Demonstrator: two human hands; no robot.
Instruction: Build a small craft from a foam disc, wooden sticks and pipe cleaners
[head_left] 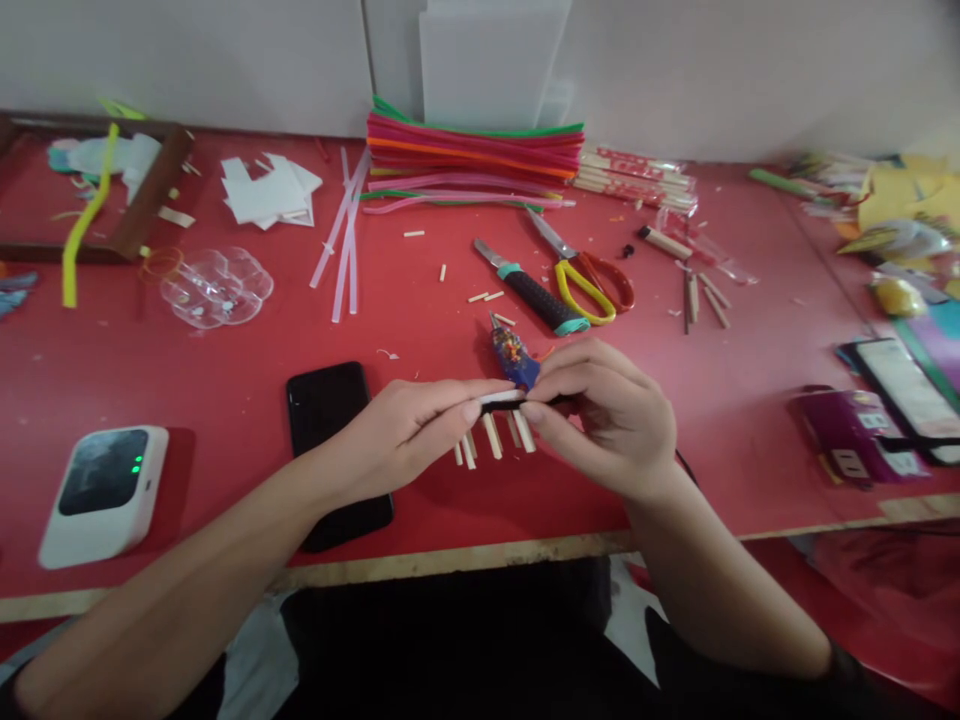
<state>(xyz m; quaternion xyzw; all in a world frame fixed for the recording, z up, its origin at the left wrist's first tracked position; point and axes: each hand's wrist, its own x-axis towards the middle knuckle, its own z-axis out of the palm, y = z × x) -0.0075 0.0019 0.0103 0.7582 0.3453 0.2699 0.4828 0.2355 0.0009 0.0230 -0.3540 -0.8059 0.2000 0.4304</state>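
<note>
Both my left hand (409, 430) and my right hand (611, 415) pinch a thin flat piece (501, 399), white with a black edge, between thumbs and fingers. It is held above the front part of the red table. Several short wooden sticks (492, 436) show just below it; whether they are joined to it or separate, I cannot tell. Right behind my fingers lies a blue, speckled tool with a pointed metal tip (512, 352), possibly a glue gun, partly hidden by my right hand. A black phone (330, 400) lies partly under my left forearm.
Behind my hands lie a utility knife (536, 295) and scissors (577, 265). Colourful pipe cleaners (472, 155) are stacked at the back. A white device with a screen (105, 490) sits at left, a purple box (855, 430) at right. The table's edge (465, 562) is close to me.
</note>
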